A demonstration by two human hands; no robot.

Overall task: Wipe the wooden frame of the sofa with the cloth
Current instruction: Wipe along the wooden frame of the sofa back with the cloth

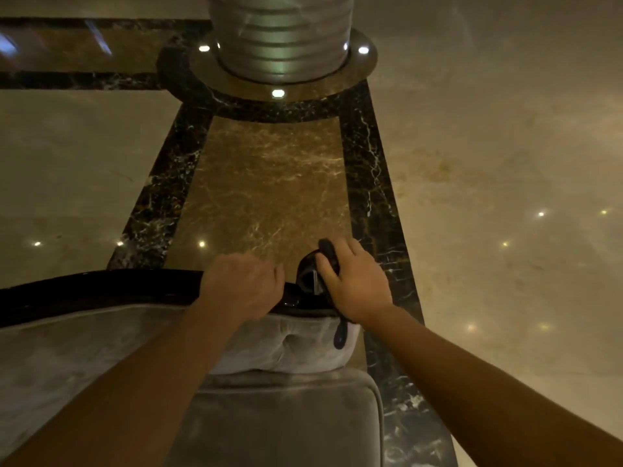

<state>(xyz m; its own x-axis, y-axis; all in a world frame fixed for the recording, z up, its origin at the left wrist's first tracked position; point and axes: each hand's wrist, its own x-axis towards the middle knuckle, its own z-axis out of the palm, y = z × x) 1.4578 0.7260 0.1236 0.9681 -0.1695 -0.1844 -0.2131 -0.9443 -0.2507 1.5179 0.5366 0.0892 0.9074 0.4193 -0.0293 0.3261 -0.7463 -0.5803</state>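
Observation:
The sofa's dark glossy wooden frame (pixel 101 286) runs along the top of its grey upholstered back, from the left edge to the right end near my hands. My left hand (pixel 242 284) rests curled over the top rail near its right end. My right hand (pixel 354 281) presses a dark cloth (pixel 312 267) against the rail's right end; part of the cloth hangs down under my wrist. The rail under both hands is hidden.
Grey padded sofa back (pixel 67 358) and seat cushion (pixel 279 419) lie below my arms. Beyond the sofa is polished marble floor (pixel 269 183) with dark veined borders. A ribbed round column (pixel 279 35) stands at the top centre.

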